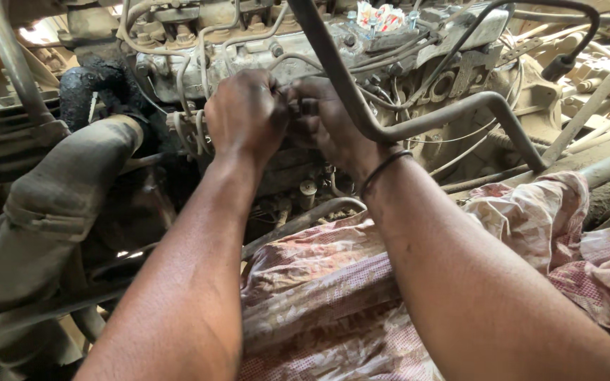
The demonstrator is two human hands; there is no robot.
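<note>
While both forearms reach up from the bottom of the frame, the scene reads so:

Left hand: the left hand (245, 116), just above the middle of the frame, is curled with its fingers together on a small engine fitting (296, 106); its back faces the camera, so what the fingertips pinch is hidden.

Right hand: the right hand (330, 120) meets the left at the same fitting, fingers bent and closed on it; a dark wristband (383, 169) circles the wrist.

Fitting's place: upper middle of the frame, on the side of the dusty engine block (262, 49), among thin metal pipes (192, 85).

Bent rod: a grey metal rod (418, 123) crosses in front of the right hand, running from the top centre to the right.

Hose: a thick dusty hose (58, 204) fills the left side.

Cloth: a red-and-cream patterned cloth (333, 296) lies crumpled at lower right, under the right forearm.

Packages: small red, white and blue wrappers (379, 17) sit at the top centre on the engine; their print is too small to tell.

Containers: cannot tell any apart in the clutter.
</note>
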